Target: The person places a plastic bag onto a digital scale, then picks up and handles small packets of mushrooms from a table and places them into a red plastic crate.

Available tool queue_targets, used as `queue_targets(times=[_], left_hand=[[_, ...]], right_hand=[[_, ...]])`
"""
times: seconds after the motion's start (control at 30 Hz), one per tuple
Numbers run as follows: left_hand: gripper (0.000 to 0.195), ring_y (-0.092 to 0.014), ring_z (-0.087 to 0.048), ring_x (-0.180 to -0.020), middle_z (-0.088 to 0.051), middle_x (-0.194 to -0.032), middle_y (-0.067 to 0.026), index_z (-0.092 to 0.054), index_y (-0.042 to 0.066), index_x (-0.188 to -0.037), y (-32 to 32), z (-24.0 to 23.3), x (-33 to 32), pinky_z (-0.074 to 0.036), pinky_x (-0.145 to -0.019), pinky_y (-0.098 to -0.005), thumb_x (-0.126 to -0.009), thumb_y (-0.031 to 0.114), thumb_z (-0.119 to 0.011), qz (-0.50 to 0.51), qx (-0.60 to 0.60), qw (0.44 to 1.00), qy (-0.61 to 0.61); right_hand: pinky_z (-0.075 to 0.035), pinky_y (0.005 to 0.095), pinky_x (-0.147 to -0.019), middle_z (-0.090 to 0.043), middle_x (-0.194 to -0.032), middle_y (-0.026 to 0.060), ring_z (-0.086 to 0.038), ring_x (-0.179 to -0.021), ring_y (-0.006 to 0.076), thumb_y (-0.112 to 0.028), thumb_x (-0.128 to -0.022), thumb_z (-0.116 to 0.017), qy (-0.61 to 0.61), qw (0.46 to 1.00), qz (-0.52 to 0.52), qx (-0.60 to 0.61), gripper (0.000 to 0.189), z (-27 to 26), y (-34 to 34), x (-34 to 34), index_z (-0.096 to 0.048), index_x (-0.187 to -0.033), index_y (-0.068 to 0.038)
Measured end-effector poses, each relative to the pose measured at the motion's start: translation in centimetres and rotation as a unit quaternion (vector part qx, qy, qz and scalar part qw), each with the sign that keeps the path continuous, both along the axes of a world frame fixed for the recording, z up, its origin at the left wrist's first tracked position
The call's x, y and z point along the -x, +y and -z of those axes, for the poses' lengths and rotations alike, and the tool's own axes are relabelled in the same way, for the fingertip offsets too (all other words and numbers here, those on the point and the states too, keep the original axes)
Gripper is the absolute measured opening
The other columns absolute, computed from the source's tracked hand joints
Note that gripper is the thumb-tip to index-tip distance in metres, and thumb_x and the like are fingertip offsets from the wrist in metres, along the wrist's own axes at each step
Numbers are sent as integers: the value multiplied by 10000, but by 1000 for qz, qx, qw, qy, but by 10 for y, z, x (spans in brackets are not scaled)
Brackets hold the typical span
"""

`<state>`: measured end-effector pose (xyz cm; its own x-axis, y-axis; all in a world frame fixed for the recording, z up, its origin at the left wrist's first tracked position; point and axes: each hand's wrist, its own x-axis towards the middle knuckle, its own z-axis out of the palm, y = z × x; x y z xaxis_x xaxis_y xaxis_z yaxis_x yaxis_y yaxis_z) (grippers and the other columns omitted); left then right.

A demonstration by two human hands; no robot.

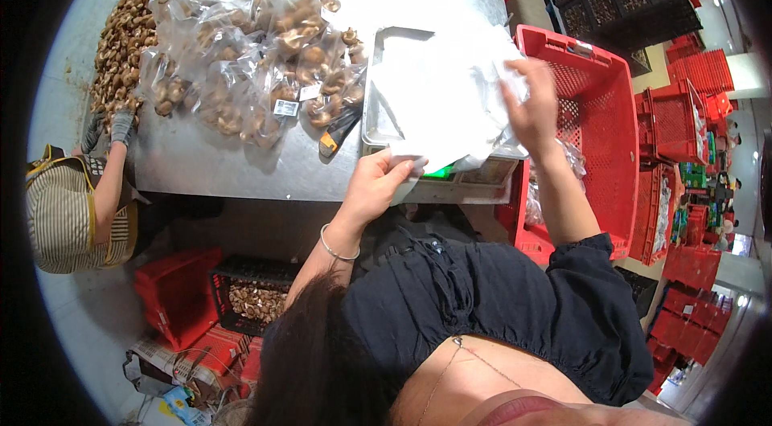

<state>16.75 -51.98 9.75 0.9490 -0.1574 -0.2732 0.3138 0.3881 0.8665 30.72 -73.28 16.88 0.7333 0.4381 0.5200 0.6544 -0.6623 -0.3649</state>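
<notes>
My left hand [377, 183] pinches the near edge of a white plastic sheet or bag [440, 118] between thumb and fingers. Glare washes out most of the white plastic, so its shape is unclear. Blurred by motion, my right hand [534, 103] is at its right side with thumb and fingers apart; whether it grips the plastic I cannot tell. Beneath lies the metal tray [375, 118] of a weighing scale, whose green display [440, 171] partly shows at the front. Left of the tray are clear bags of mushrooms [241, 76], some with labels, and a black-and-orange hand tool [330, 139].
Loose mushrooms [120, 58] are heaped along the steel table's [181, 155] far left. A co-worker's gloved hand [122, 126] touches the heap. A red crate [609, 124] holding bags stands close on my right. Below the table is a black crate [256, 299] of mushroom pieces.
</notes>
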Motion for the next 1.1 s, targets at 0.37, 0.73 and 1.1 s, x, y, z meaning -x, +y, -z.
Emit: queue_targets(times=[0.37,0.73,1.1], left_hand=[[225,-122,-591,-846,-627,-991,-90,-573,-44,-1067,-1,2,-3,-470,-744,-241,-877,46,-493,68,-7,998,-11],[241,-138,-594,-875,-640,-973,-91,-567,-35,-1077,7,5,0,-471,-776,-263,-894,111,-509,-33,11,999,-25],[221,-96,-575,-821,-639,-932,-56,-592,-34,-1041,-3,-2,-2,-460,-743,-238,-902,99,-484,10,-32,999,-28]], right_hand=[[-473,324,-676,-621,-797,100,-587,-741,232,-91,-764,-594,59,998,-19,28,98,27,31,10,-662,-806,-35],[-441,369,-780,-621,-866,143,-576,-848,286,-277,-837,-516,316,918,-43,234,262,85,24,-6,-639,-856,-46],[-453,377,-766,-591,-916,119,-565,-852,274,-137,-750,-639,38,993,-104,24,253,5,3,14,-606,-972,-20]])
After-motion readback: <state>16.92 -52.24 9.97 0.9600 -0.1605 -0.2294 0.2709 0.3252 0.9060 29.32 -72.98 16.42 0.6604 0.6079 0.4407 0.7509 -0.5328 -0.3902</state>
